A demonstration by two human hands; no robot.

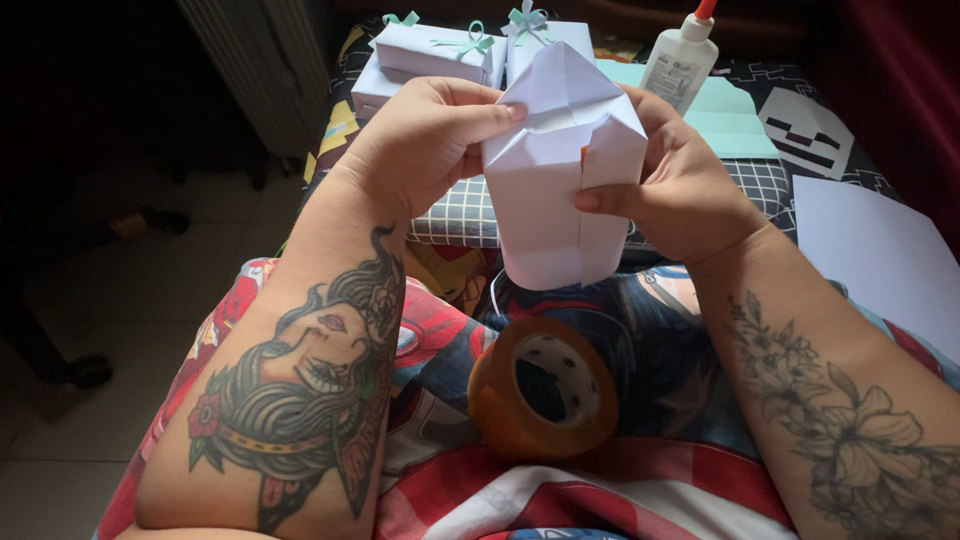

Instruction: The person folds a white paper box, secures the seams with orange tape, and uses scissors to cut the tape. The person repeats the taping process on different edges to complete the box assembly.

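Dim floor tiles lie left of a bed spread with a colourful blanket [440, 280]. Both hands hold a folded white paper box [560, 190] above the lap: left hand [425, 140] pinching its top flap, right hand [670, 185] clasping the side. It looks light, thin and easily creased, best gripped along folded edges

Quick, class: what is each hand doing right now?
Left hand: closed, pinching the folded white paper.
Right hand: closed, gripping the same paper.
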